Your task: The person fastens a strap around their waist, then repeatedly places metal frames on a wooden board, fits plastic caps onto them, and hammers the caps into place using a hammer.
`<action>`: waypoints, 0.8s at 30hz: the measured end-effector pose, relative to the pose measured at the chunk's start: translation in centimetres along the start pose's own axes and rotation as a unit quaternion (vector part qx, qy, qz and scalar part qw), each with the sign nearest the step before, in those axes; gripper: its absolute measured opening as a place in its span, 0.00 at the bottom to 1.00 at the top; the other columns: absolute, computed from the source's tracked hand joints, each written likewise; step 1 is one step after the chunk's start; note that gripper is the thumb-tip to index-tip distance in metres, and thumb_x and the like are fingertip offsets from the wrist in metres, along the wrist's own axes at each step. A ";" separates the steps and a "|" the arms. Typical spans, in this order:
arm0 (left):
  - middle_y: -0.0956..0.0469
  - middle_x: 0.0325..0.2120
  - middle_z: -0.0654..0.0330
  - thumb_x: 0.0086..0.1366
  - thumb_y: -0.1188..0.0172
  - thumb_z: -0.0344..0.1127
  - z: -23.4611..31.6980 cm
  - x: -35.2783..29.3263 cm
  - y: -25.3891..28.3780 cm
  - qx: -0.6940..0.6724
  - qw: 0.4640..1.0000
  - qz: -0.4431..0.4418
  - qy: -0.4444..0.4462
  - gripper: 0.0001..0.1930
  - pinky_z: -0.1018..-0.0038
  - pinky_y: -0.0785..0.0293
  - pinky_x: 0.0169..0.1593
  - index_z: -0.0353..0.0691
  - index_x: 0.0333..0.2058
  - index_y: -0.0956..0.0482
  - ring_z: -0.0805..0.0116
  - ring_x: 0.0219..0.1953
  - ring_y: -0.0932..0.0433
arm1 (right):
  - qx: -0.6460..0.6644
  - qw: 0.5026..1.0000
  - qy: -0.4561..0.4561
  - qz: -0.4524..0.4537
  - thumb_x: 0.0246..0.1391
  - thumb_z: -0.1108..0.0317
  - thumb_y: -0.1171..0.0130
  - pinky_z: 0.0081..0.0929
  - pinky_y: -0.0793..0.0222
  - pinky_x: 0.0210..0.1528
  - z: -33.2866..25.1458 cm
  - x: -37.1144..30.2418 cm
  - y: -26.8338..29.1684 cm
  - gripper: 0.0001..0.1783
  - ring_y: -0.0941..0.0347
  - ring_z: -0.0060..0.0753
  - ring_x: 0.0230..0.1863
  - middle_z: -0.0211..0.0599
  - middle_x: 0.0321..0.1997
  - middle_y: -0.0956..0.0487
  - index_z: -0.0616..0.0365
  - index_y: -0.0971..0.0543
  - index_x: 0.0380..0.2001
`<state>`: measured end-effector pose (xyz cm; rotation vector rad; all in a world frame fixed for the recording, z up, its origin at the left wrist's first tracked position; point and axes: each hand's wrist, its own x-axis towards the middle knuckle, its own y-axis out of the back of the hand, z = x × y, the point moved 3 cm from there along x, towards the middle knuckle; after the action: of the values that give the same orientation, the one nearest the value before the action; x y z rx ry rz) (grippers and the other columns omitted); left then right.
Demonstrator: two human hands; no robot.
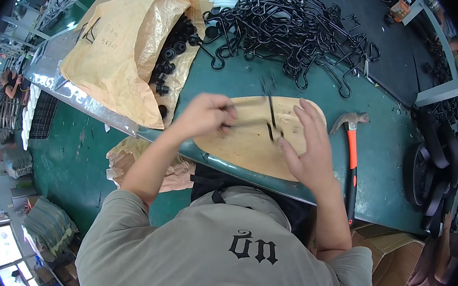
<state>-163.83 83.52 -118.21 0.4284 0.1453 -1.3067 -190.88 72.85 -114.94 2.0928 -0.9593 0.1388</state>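
Over a rounded wooden board (239, 149), my left hand (207, 116) has its fingers curled into a pinch. What they hold, if anything, I cannot make out; thin blurred streaks run from them toward the middle. My right hand (313, 151) is open above the board's right part, thumb and fingers apart. Between the hands a thin black bent metal rod (272, 111) shows smeared by motion. Whether either hand touches it I cannot tell. A claw hammer (352, 155) with an orange and black handle lies right of the board.
A tangled heap of black bent metal rods (289, 27) covers the far bench. At the far left, a brown paper bag (111, 49) spills black round caps (168, 54). Black curved parts (430, 168) stand at the right edge, above a cardboard box (390, 247). Crumpled paper (171, 173) lies below the bench.
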 end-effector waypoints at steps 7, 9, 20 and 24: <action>0.19 0.49 0.52 0.64 0.35 0.31 1.5 5.4 2.4 0.282 0.901 0.150 -0.294 0.18 0.64 0.24 0.60 0.35 0.53 0.21 0.56 0.54 0.19 | -0.189 0.976 0.004 -0.104 0.61 0.60 0.34 0.53 0.51 0.82 4.0 -3.5 -6.5 0.33 0.50 0.68 0.81 0.63 0.78 0.40 0.66 0.27 0.65; 0.20 0.50 0.46 0.62 0.38 0.30 3.3 9.6 6.4 0.455 0.794 0.279 -0.292 0.17 0.55 0.24 0.58 0.35 0.50 0.20 0.44 0.54 0.21 | -0.146 0.985 -0.009 -0.095 0.62 0.61 0.36 0.53 0.50 0.82 4.1 -3.7 -6.4 0.29 0.48 0.65 0.81 0.62 0.78 0.39 0.66 0.26 0.62; 0.26 0.62 0.34 0.70 0.46 0.29 -2.7 24.3 13.5 0.487 0.806 0.247 -0.228 0.32 0.51 0.29 0.66 0.31 0.72 0.39 0.35 0.64 0.26 | -0.206 0.978 0.000 0.020 0.61 0.65 0.38 0.53 0.46 0.80 1.4 -2.4 -3.6 0.20 0.43 0.69 0.77 0.59 0.75 0.35 0.65 0.23 0.54; 0.20 0.56 0.40 0.68 0.35 0.33 -2.1 23.0 13.2 0.458 0.811 0.275 -0.239 0.35 0.53 0.25 0.60 0.40 0.72 0.36 0.39 0.57 0.21 | -0.117 0.992 -0.027 0.038 0.56 0.67 0.33 0.53 0.42 0.77 0.1 -5.6 -2.8 0.22 0.43 0.68 0.77 0.59 0.74 0.35 0.64 0.22 0.52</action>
<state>-144.85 66.22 -125.03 0.8578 -1.0178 -0.7858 -192.98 77.15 -118.95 1.8545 -1.0376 0.0079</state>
